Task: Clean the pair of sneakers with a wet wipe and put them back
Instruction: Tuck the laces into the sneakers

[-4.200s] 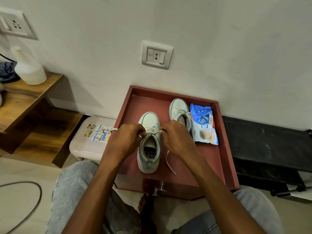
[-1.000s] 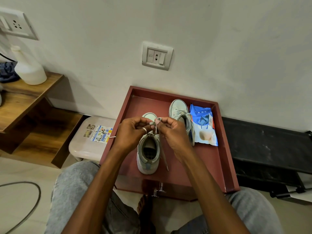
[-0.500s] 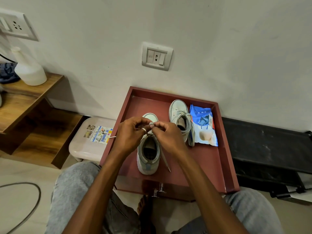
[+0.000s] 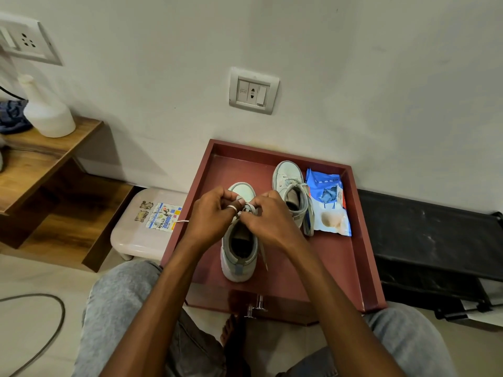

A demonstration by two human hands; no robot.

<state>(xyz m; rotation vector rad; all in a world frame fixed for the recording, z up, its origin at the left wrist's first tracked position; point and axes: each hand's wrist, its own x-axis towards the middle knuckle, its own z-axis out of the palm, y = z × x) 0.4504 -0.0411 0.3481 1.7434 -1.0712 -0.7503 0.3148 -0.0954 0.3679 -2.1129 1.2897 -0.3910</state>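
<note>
Shoe-cleaning scene, left to right: a white bottle stands on a wooden shelf. A pale plastic stool carries a sticker on which a word that looks like "SQUARE" can be made out, the rest too small to read.

At centre, the seated person's left hand, a ring on one finger, and right hand both pinch the laces at the top of the near sneaker. It stands upright on its sole, toe to the wall, inside a maroon tray. One lace end trails down the shoe's right side onto the tray floor.

The second sneaker stands just to the right and farther back, apparently touching a blue wet-wipe packet that lies flat by the tray's right wall. The packet's print cannot be read. A black bench runs off to the right.

The shoes look light, with soft pale uppers over stiffer rubber soles. Each should lift easily in one hand, held at the heel collar or across the sides of the sole. The laces are thin and limp and would likely slip from a loose pinch. No wipe is seen in either hand.
</note>
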